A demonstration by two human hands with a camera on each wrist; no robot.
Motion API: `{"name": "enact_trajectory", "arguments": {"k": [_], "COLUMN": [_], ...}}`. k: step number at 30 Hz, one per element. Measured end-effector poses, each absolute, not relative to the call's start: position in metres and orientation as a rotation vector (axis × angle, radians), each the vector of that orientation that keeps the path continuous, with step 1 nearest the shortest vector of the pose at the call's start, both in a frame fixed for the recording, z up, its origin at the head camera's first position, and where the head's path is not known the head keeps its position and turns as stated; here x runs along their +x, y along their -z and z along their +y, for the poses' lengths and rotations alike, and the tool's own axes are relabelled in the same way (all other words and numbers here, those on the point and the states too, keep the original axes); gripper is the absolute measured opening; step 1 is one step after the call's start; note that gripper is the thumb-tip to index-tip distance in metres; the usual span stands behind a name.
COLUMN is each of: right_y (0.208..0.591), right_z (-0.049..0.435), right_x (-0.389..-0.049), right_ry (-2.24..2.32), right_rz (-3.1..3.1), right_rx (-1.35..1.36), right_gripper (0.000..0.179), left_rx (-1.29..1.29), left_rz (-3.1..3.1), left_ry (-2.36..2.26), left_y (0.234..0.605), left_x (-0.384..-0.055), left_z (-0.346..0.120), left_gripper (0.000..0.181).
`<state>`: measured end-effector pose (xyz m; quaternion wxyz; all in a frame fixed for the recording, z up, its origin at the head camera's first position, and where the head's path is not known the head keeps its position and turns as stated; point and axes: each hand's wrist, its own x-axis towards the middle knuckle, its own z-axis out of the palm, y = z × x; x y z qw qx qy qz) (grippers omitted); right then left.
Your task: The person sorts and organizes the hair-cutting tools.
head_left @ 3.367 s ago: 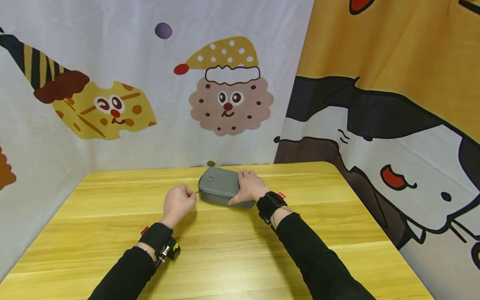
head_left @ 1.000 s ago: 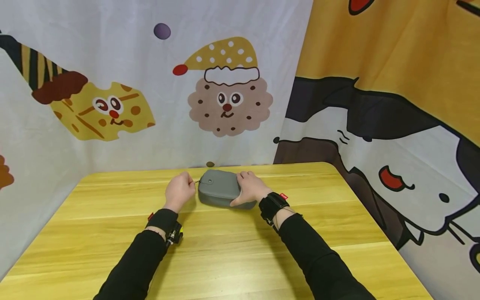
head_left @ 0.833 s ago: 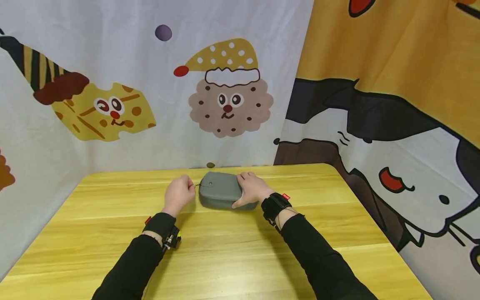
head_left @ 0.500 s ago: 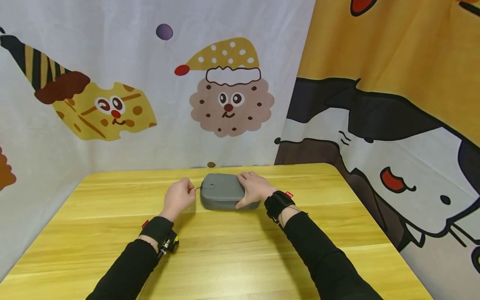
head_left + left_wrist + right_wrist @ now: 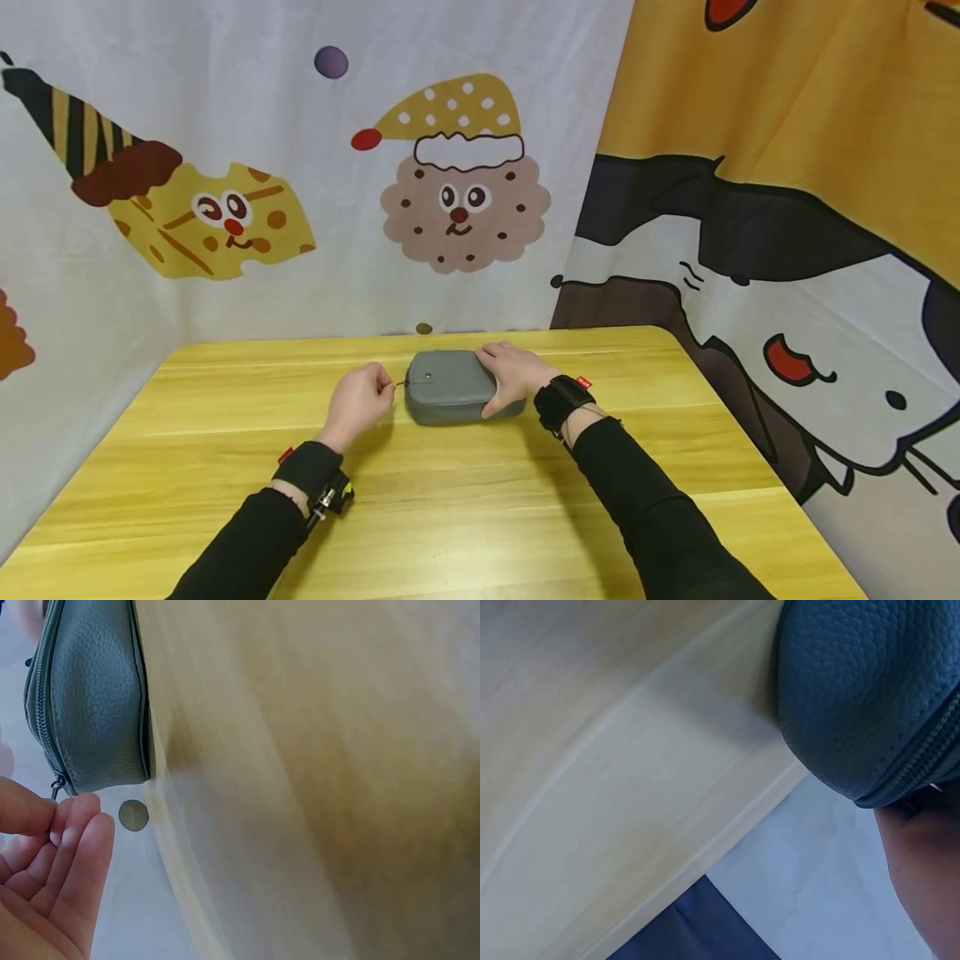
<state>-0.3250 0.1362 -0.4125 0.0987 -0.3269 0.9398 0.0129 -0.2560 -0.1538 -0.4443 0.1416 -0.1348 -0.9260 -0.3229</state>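
A grey zippered pouch (image 5: 450, 387) of pebbled leather lies flat near the far edge of the table, a small snap on its top. At its left end my left hand (image 5: 356, 404) pinches the zipper pull (image 5: 56, 787) between thumb and fingers, just off the pouch's corner. In the left wrist view the zipper (image 5: 43, 712) runs with meshed teeth along the visible side. My right hand (image 5: 517, 375) grips the pouch's right end, thumb on the near side and fingers over the top. The right wrist view shows only part of that hand, beside the zipper (image 5: 922, 742).
The light wood-grain table (image 5: 450, 517) spreads toward me on all near sides of the pouch. Behind it hangs a white curtain (image 5: 262, 100) with cartoon prints, and a yellow and dark printed one (image 5: 787, 108) stands at the right. Both wrists wear black straps.
The pouch has shifted slightly right and nearer to me, turning a little, with my right hand on it. My left hand went farther back, then came nearer again, still pinching the zipper pull.
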Motion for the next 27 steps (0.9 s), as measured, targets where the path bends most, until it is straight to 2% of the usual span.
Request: {"name": "enact_trajectory", "arguments": {"k": [27], "right_y": [0.413], "right_z": [0.153], "right_x": [-0.338], "right_ry": [-0.057], "right_rz": [2.702], "right_rx": [-1.186], "right_gripper": [0.115], "left_rx": [-0.442], "left_rz": [-2.689], "left_ry": [1.038], "left_y": [0.443], "left_x": [-0.241], "left_z": [-0.147], "left_gripper": [0.010]}}
